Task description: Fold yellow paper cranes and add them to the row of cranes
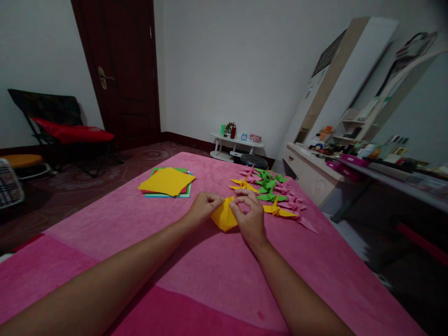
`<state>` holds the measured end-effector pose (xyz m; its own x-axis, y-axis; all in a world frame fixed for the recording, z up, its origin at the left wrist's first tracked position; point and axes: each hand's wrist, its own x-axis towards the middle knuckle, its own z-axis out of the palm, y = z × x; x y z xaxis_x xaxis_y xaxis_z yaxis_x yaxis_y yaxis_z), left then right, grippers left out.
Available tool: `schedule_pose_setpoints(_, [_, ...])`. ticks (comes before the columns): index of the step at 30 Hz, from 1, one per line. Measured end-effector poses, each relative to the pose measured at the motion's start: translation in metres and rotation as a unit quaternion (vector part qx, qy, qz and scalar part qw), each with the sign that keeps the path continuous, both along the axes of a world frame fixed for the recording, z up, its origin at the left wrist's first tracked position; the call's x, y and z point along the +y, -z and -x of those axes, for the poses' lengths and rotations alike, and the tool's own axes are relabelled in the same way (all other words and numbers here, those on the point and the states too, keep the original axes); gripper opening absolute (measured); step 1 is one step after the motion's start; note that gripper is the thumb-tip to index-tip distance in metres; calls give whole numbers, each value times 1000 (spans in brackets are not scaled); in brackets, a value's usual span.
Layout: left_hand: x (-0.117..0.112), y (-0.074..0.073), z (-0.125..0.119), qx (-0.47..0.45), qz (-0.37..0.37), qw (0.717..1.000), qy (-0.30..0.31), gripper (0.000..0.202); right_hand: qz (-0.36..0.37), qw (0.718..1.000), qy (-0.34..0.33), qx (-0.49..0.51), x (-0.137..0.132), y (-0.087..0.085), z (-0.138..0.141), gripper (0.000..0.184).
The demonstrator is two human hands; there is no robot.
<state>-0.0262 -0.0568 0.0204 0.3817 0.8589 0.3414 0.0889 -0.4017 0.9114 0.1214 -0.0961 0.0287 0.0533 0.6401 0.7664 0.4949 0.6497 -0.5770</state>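
A partly folded piece of yellow origami paper (224, 218) is held up between my two hands, just above the pink cloth. My left hand (206, 208) pinches its left edge between thumb and fingers. On the right side, my right hand (251, 215) grips the paper's upper edge with thumb and forefinger, the other fingers curled over. Right beside my right hand lie folded paper cranes: a yellow crane (277, 210), another yellow crane (245, 183), green cranes (269, 183) and pink cranes (292, 200). Beyond my left hand sits a stack of coloured paper squares (168, 181), yellow on top.
A pink cloth (147, 242) covers the surface under my hands. To the right stands a dressing table (311, 161) crowded with bottles. A low white shelf (238, 140) is by the far wall. A folding chair (66, 121) and a dark door (122, 70) are at the left.
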Motion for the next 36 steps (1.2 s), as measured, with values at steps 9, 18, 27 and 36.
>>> schedule_pose_setpoints(9, [-6,-3,-2,12,-21,1000,6,40,8,1000,12,8,1,3,0,9])
schedule_pose_setpoints(18, [-2,-4,-1,-5,-74,997,-31,28,124,972,-44,197,14,13,-10,22])
schedule_pose_setpoints(27, [2,3,-2,-36,-105,994,-23,17,201,953,-109,197,14,8,-9,16])
schedule_pose_setpoints(36, [-2,1,-6,-115,29,991,-66,19,190,958,-105,188,10,8,-7,17])
